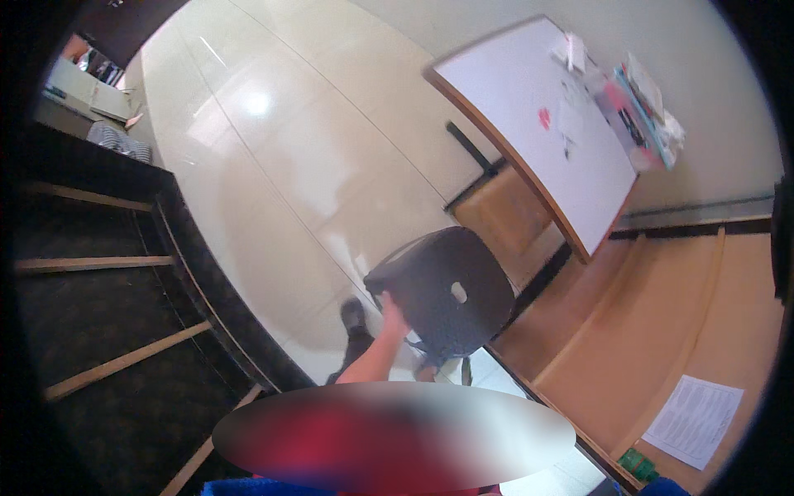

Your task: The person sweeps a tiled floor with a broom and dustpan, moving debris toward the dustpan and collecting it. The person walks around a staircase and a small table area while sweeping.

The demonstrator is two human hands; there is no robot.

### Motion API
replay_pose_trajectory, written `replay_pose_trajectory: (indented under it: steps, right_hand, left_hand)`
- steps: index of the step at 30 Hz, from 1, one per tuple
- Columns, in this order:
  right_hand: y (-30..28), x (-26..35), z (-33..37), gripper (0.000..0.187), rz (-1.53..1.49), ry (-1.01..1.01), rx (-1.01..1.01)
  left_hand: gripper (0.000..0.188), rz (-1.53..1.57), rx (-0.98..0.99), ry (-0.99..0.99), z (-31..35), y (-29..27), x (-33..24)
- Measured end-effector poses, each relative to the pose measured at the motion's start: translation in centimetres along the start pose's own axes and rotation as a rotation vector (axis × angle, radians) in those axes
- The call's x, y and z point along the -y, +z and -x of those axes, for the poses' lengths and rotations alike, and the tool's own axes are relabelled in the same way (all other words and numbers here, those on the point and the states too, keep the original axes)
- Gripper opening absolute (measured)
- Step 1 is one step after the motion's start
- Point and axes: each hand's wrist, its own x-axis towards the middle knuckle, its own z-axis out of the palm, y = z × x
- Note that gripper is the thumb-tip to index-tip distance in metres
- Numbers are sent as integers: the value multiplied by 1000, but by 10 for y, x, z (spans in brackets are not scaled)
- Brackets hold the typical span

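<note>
My left hand (392, 321) grips the left edge of a dark grey chair (467, 298), whose smooth panel has an oval hole. The fingers curl round the rim, and part of them is hidden behind it. The chair stands on pale tiles, close to the front of a white-topped table (529, 107). A small skin-coloured patch shows below the chair; I cannot make out what it is. My right hand does not show; a blurred oval covers the lower middle of the view.
Dark furniture with wooden slats (124, 360) runs along the left. A brown wooden panel (612, 331) at the right bears a printed sheet (693, 422), near a green bottle (637, 465). Books and papers (641, 107) crowd the table's wall side. A dark shoe (352, 314) rests on the floor (273, 140).
</note>
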Motion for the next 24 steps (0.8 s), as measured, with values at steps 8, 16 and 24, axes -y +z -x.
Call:
replay_pose_trajectory:
  steps: [8, 16, 24]
  right_hand:
    - [3, 88, -36, 45, 415, -599, -269]
    - [8, 471, 14, 39, 78, -794, 67]
    - [81, 786, -17, 24, 507, -1104, -251]
  left_hand:
    - [55, 139, 258, 356, 125, -66, -272]
    - [52, 308, 184, 715, 242, -110, -426]
    - [56, 284, 169, 863, 289, -159, -467]
